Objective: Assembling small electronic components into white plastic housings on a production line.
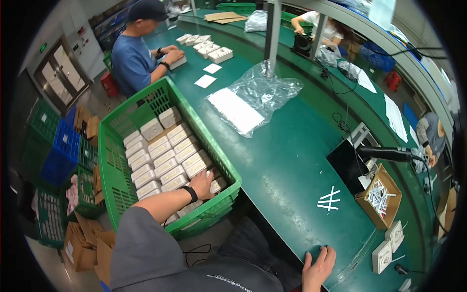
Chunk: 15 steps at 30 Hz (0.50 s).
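My left hand (202, 184) reaches down into the near right corner of a green plastic crate (202, 129). Its fingers are closed around a small white box, mostly hidden beneath the hand. Rows of similar white boxes (164, 164) with rounded corners and faint gold marking fill much of the crate. On the green worktable (277, 194), close to its front edge, my right hand (318, 266) rests with nothing in it and its fingers spread. Several thin white strips (329, 199) lie crossed on the table beyond that hand.
An open cardboard box (382, 197) of small white pieces stands at the right, near white cases (383, 255) and a dark screen (348, 163). Clear plastic bagging (272, 95) covers part of the table. At far left, a co-worker in blue (134, 58) handles a white box.
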Tool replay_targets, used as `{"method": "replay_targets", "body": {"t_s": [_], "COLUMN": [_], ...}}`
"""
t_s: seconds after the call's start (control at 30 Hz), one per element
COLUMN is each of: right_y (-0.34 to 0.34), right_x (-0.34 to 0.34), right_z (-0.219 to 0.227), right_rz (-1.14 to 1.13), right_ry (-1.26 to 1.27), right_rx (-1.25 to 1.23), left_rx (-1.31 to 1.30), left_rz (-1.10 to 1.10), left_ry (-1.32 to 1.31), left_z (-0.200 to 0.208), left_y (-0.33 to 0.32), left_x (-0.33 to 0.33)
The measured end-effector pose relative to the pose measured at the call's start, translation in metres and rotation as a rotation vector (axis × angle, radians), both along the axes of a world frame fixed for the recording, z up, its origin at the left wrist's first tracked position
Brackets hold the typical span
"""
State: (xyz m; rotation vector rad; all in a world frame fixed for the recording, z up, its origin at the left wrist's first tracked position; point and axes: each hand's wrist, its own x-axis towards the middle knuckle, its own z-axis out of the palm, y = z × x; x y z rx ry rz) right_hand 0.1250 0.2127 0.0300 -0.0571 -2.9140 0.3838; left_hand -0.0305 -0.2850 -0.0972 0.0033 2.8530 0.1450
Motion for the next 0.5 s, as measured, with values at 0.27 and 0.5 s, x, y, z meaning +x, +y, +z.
{"method": "replay_targets", "body": {"t_s": [0.27,0.5], "right_y": [-0.007,0.009], "right_x": [-0.018,-0.009], "right_z": [0.016,0.003], "right_rz": [0.072,0.138], "right_ry": [0.025,0.050], "right_rx": [-0.125,-0.198], "left_rx": [0.001,0.237], "left_rz": [-0.110,-0.150], "left_ry": [-0.020,0.077], "left_z": [-0.048,0.013], "left_y": [-0.049,-0.044], "left_x": [-0.006,-0.001]}}
